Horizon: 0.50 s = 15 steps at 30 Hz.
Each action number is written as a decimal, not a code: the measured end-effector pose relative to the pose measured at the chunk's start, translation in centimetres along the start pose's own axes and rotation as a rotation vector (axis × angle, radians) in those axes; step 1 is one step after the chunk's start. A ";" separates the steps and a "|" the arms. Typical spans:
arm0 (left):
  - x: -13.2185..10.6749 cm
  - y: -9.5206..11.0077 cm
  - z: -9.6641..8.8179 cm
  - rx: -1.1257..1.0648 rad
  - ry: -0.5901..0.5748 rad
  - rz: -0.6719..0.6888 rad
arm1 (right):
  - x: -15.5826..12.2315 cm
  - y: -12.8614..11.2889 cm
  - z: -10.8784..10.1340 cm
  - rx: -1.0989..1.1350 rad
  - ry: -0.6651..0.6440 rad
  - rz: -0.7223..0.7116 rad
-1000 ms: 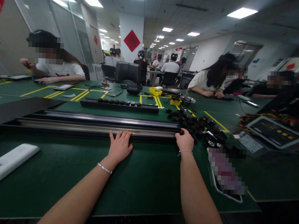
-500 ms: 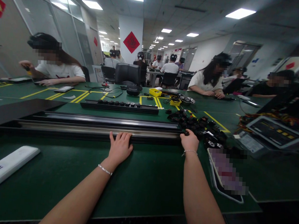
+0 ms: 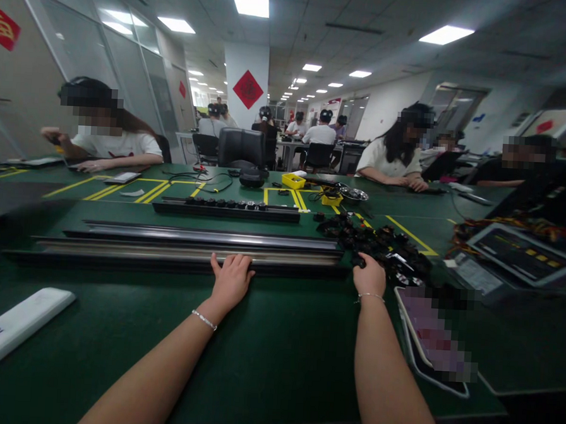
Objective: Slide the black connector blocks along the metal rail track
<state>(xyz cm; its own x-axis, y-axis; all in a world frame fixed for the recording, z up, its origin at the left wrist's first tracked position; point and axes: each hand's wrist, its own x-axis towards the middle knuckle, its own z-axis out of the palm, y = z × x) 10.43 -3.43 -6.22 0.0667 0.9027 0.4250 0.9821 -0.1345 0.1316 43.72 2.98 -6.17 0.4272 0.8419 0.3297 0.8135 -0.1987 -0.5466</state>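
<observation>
My left hand lies flat with fingers spread on the near edge of a long black and silver metal rail that runs across the green table. My right hand is past the rail's right end, at the near edge of a heap of small black parts. Its fingers are curled round one small black part from the heap. Both wrists wear thin bracelets.
A second rail and a black power strip lie behind. A white bar sits at the left, a tablet at my right, an electronic scale far right. Yellow bins and other people sit across the table.
My right hand left the rail's right end and moved right to the heap of black parts, closing on one. My left hand stayed on the rail.
</observation>
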 end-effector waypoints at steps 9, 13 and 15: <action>2.4 0.3 1.6 -0.032 0.023 0.012 | 0.2 0.1 0.0 -0.077 0.119 -0.047; 3.7 0.3 2.0 -0.047 0.031 0.033 | 0.7 -2.6 0.2 -0.036 0.204 -0.211; 4.4 0.2 2.2 -0.056 0.029 0.051 | 1.2 -5.1 1.0 -0.015 0.142 -0.334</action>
<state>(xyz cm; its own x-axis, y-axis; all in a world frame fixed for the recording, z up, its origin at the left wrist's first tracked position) 11.29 1.40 -6.29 0.1102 0.8822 0.4579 0.9663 -0.2030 0.1586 39.70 5.48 -3.80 0.1869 0.7837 0.5924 0.9226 0.0671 -0.3799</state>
